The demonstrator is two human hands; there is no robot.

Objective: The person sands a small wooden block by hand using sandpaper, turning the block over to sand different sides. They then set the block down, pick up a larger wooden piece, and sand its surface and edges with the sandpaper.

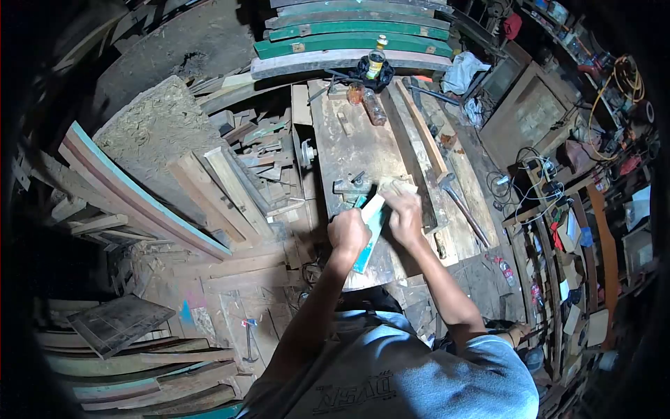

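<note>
Over the near end of the workbench [363,150], a short piece of wood [375,207] lies slantwise between my hands. Its upper edge is pale bare wood, and one side has turquoise paint. My left hand [350,230] is closed in a fist around the near part. Bent over the far end is my right hand [403,209], its fingers pressed on the pale wood; what lies under them is partly hidden. Just beyond, a small block with a dark metal fitting [354,183] sits on the bench.
A hammer [460,206] lies right of the bench's long beam. At the far end are a labelled bottle [375,64] and a bottle on its side [373,108]. Green-painted planks [356,31] are stacked behind. Timber [223,199] and offcuts fill the left; cables [537,181] hang right.
</note>
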